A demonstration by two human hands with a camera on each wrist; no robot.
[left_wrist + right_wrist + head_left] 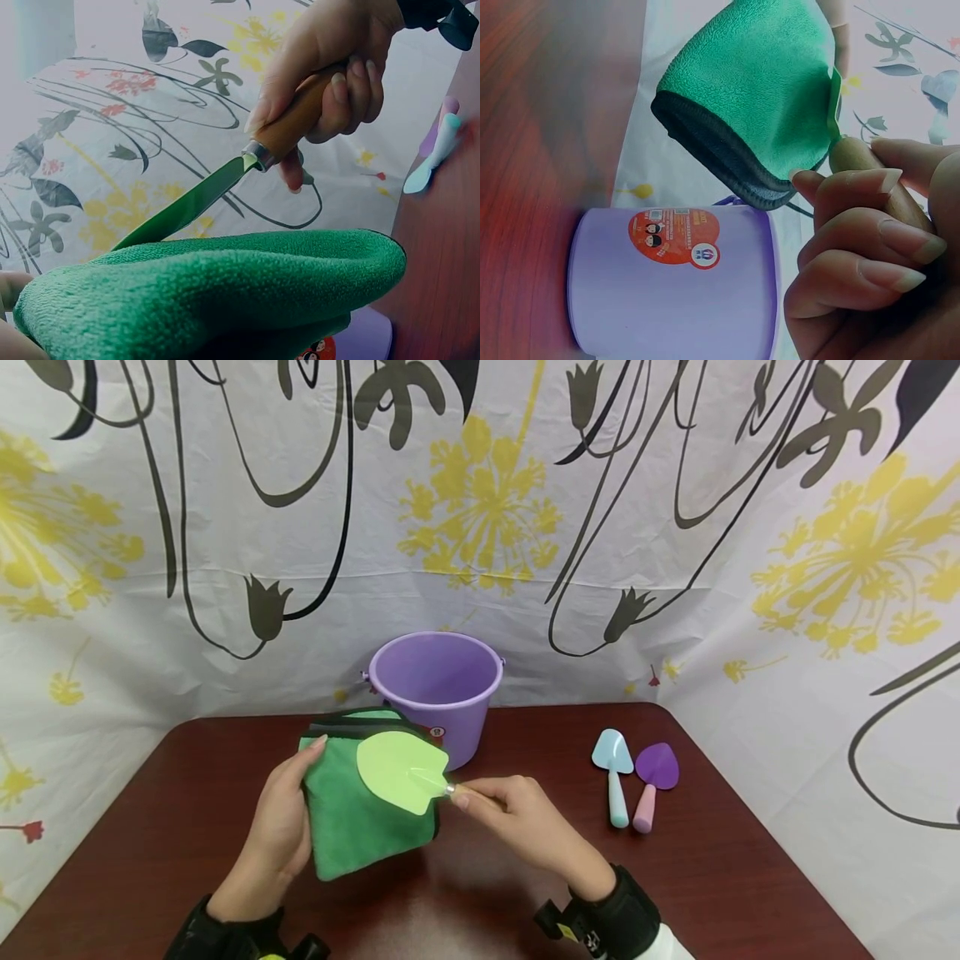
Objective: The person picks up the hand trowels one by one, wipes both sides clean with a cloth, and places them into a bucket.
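My left hand (281, 814) holds a folded green cloth (360, 835) with dark edging, thumb over its top left edge. In my right hand (525, 822) is a small trowel with a light green blade (401, 768); fingers and thumb wrap its wooden handle (300, 116). The blade overlaps the cloth's upper face in the head view, and in the left wrist view it slants down to the cloth's far side. Just behind the cloth stands a purple bucket (468, 722), upright, with a red sticker (671, 236) on its side.
On the right of the dark red table (720, 877) lie a light blue trowel (615, 768) and a purple trowel (657, 768) with a pink handle, side by side. A white patterned curtain (480, 610) hangs behind the table and along its sides.
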